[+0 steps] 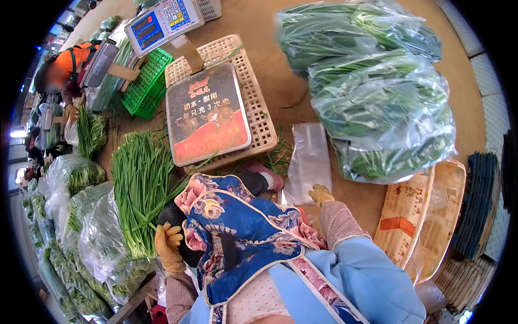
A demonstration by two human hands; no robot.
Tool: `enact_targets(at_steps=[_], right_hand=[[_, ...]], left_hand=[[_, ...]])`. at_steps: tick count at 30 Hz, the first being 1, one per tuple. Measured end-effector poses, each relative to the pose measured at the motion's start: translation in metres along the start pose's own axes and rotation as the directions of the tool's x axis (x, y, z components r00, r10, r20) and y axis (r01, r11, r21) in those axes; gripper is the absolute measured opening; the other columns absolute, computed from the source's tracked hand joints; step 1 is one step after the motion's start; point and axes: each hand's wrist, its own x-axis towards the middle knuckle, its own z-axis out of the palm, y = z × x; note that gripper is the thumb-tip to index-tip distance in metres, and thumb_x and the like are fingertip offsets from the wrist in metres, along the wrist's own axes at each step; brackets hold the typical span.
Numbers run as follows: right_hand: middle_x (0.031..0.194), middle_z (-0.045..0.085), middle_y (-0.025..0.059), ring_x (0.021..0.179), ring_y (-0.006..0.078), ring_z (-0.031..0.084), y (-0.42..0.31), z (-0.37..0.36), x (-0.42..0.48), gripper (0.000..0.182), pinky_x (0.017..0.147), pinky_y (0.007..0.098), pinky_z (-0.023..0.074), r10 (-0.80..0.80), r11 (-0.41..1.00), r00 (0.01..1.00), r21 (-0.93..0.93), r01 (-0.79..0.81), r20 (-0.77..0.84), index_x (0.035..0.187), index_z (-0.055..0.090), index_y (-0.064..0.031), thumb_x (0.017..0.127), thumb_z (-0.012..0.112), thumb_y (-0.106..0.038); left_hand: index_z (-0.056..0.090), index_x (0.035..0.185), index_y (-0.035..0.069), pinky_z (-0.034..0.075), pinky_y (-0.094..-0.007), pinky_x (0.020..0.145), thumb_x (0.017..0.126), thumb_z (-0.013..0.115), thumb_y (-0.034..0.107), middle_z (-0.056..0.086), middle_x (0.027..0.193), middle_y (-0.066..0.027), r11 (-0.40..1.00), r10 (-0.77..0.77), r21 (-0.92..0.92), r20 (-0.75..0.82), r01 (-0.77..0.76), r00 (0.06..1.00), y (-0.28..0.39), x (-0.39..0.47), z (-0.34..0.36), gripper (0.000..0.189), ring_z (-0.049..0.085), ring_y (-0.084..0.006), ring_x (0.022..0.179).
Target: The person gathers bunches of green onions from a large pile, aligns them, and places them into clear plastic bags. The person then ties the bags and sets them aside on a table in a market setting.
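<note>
My left hand [168, 247], in a tan glove, is beside the lower right edge of a large heap of green garlic chives [141, 194]. Its fingers are loosely curled and apart, with nothing visible in them. My right hand [321, 195], also gloved, reaches down to a flat stack of clear plastic bags [309, 162] on the floor. The fingertips meet the bags' right edge; whether they pinch a bag cannot be made out. In front of me a platform scale [208, 115] rests on a beige plastic crate [259, 109], its pan bare apart from dirt and leaf scraps.
Bagged chives [380, 109] are piled at right, above beige crates [404, 218]. The scale's display [164, 24] stands beyond the pan, near a green crate [149, 87]. More bagged greens [101, 227] line the left. A co-worker in orange [75, 58] bends over chives at upper left.
</note>
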Motion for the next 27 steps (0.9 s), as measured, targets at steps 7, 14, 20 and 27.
enact_targets(at_steps=[7,14,20,27], right_hand=[[0.115,0.057,0.0198,0.109,0.0375,0.050,-0.091,0.020,0.094,0.035,0.091,0.0425,0.0429,-0.692,0.630,0.722,-0.494,0.599,-0.007,0.115,0.058,-0.0080,0.083,0.047,-0.016],[0.104,0.058,0.0156,0.097,0.0304,0.051,-0.112,0.077,0.074,0.029,0.083,0.0385,0.0439,-0.326,0.839,0.942,-0.484,0.248,-0.083,0.108,0.059,-0.0065,0.082,0.051,-0.016],[0.095,0.059,0.0119,0.087,0.0243,0.053,-0.095,0.032,0.089,0.024,0.076,0.0351,0.0447,-0.296,0.930,0.921,-0.299,0.216,-0.254,0.102,0.060,-0.0052,0.081,0.055,-0.015],[0.084,0.060,0.0076,0.075,0.0172,0.054,-0.057,-0.054,0.078,0.019,0.069,0.0312,0.0457,-0.290,0.887,0.841,0.201,0.415,-0.458,0.096,0.061,-0.0037,0.080,0.059,-0.014]], left_hand=[[0.057,0.096,-0.001,0.041,-0.0202,0.042,0.091,0.050,0.035,0.066,0.074,-0.0125,0.987,-0.147,0.037,-0.182,0.157,0.972,0.027,-0.006,0.032,0.037,0.059,-0.0145,0.051],[0.056,0.100,-0.005,0.045,-0.0203,0.049,0.093,0.047,0.039,0.067,0.081,-0.0168,0.976,-0.214,0.012,-0.122,0.217,0.969,0.031,-0.003,0.034,0.045,0.063,-0.0164,0.059],[0.057,0.098,-0.002,0.046,-0.0202,0.048,0.094,0.046,0.035,0.068,0.081,-0.0152,0.987,-0.160,-0.035,-0.091,0.158,0.983,0.026,-0.006,0.030,0.039,0.063,-0.0162,0.057],[0.059,0.101,-0.001,0.049,-0.0230,0.056,0.094,0.047,0.034,0.068,0.086,-0.0122,0.984,-0.173,-0.044,0.045,0.175,0.984,0.025,-0.006,0.052,0.037,0.064,-0.0159,0.067]])
